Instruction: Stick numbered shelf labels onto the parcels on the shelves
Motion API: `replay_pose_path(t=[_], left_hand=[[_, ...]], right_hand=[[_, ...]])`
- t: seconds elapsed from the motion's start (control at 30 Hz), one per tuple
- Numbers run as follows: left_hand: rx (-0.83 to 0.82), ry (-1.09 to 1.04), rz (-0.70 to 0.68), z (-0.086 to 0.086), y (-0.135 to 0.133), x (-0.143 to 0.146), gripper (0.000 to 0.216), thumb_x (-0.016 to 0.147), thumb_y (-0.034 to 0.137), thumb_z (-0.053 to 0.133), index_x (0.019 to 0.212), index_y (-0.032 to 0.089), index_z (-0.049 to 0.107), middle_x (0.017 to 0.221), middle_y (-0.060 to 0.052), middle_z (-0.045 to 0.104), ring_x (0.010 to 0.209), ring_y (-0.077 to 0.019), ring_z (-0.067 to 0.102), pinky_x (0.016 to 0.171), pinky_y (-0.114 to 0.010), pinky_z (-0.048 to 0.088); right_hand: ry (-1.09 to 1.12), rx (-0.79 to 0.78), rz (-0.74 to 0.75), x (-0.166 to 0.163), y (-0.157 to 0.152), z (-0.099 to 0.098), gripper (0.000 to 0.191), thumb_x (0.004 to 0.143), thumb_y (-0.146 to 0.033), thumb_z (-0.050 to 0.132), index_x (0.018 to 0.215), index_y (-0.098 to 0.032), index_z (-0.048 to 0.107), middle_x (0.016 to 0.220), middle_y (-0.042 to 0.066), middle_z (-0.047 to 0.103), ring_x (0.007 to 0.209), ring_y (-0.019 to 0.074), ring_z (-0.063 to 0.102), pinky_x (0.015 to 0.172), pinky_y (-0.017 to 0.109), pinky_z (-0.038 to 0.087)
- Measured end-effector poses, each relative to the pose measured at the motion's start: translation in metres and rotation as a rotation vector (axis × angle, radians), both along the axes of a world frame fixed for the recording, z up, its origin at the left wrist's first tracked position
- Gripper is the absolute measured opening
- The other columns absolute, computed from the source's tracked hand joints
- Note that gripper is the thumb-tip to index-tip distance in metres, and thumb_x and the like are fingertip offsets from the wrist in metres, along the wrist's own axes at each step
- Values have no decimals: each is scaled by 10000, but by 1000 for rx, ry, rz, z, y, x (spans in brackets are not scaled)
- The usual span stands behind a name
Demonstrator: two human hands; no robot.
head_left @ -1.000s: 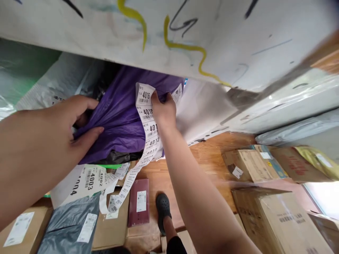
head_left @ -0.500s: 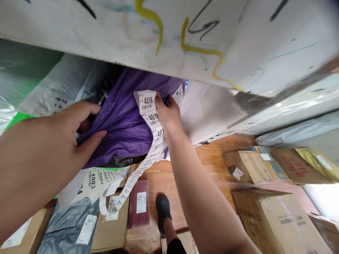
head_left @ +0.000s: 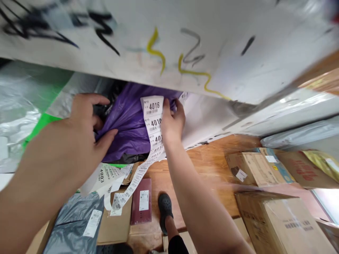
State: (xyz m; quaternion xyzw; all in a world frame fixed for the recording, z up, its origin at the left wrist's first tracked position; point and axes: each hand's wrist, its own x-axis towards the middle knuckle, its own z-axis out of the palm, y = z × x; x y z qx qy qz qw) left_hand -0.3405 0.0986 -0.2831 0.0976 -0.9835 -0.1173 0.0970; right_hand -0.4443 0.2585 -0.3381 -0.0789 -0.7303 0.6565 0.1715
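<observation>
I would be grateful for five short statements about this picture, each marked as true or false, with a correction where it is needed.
1. The top label on the long white paper strip reads 4016. True.
2. The left hand pinches a brown cardboard box. False: the left hand pinches the crumpled purple plastic bag.
3. The right hand touches the paper strip. True.
4. The white panel above the hands is unmarked. False: the white panel bears yellow wavy lines and black strokes.
5. The shoe below the hands is bright red. False: it is a dark grey clog with holes.
</observation>
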Motion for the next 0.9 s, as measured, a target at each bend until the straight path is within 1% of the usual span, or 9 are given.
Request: replay_pose_path(t=[0.1, 0.2, 0.3, 0.43, 0.5, 0.6, 0.73, 0.8, 0.9], left_hand=[[-88, -65, -41, 16, 10, 1, 366, 845, 399, 493, 1175, 260, 419, 728, 30, 584, 511, -164, 529, 515, -234, 325], [79, -140, -138, 26, 14, -3, 146, 847, 333, 467, 953, 286, 555, 665, 44, 598, 528, -154, 526, 488, -242, 289], [306, -122, -163, 30, 14, -6, 219, 860, 310, 415, 918, 303, 626, 790, 52, 668, 640, -146, 577, 533, -239, 345], [403, -168, -130, 32, 19, -11, 287, 814, 483, 511, 951, 285, 667, 595, 54, 615, 521, -145, 519, 494, -245, 331], [371, -198, -127, 32, 22, -13, 274, 781, 464, 571, 910, 250, 685, 603, 37, 631, 543, -154, 536, 514, -254, 340], [395, -191, -136, 33, 24, -16, 228, 806, 401, 558, 869, 229, 693, 781, 3, 706, 685, -174, 602, 608, -267, 391], [475, -204, -188, 31, 22, -15, 225, 833, 390, 535, 835, 228, 691, 806, 15, 711, 733, -169, 611, 662, -269, 406], [487, -205, -200, 29, 21, -14, 246, 838, 403, 529, 834, 222, 696, 809, 15, 708, 734, -167, 604, 670, -270, 404], [507, -194, -180, 27, 21, -11, 253, 836, 406, 532, 871, 225, 704, 845, 17, 713, 749, -168, 605, 687, -272, 406]], right_hand=[[8, -33, -128, 30, -6, 7, 425, 871, -381, 474, 1204, -120, 508, 620, -23, 534, 567, 135, 532, 566, 283, 447], [-23, -124, -126, 56, -13, 10, 359, 868, -367, 474, 1121, -122, 543, 524, -73, 422, 455, 99, 396, 451, 240, 350], [-93, -189, -128, 71, -17, 10, 352, 850, -367, 502, 1095, -117, 540, 475, -105, 349, 431, 93, 336, 432, 233, 305], [-127, -202, -116, 80, -19, 10, 331, 836, -399, 512, 1046, -146, 550, 562, -62, 461, 518, 114, 433, 522, 263, 381], [-119, -225, -49, 85, -18, 11, 306, 849, -447, 478, 929, -167, 573, 672, -13, 542, 618, 128, 492, 591, 276, 412], [-149, -295, 199, 93, -13, 15, 326, 815, -504, 543, 734, -189, 556, 655, -18, 546, 611, 123, 485, 581, 265, 404], [-195, -464, 431, 100, -7, 17, 262, 711, -394, 714, 854, -192, 627, 728, -8, 643, 674, 139, 564, 639, 267, 447], [-220, -546, 475, 101, -7, 16, 256, 736, -387, 693, 903, -198, 653, 727, -7, 666, 653, 137, 571, 630, 267, 449], [-274, -582, 492, 101, -9, 12, 239, 730, -406, 692, 816, -185, 668, 646, -20, 649, 557, 118, 524, 556, 253, 415]])
